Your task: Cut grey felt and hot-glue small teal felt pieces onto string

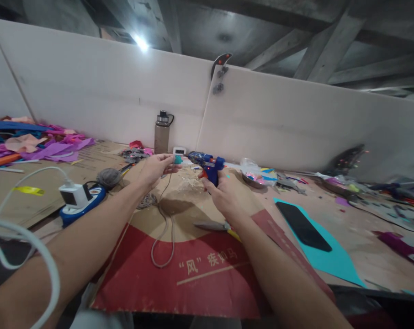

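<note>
My left hand (159,168) pinches a small teal piece (177,159) at its fingertips, and a thin grey cord (166,214) hangs below that hand onto the cardboard. Wrapped in my right hand (222,187) is a blue glue gun (210,165), its nozzle pointing left toward the teal piece, with a small gap between them. Scissors (212,225) with a yellow handle lie on the red and brown cardboard (138,269), partly behind my right forearm.
A grey bottle (161,135) stands by the white partition. At left are a blue power strip (80,208), grey yarn (109,177) and coloured scraps (56,148). A black phone (305,226) lies on teal sheet at right, near a bowl (257,178).
</note>
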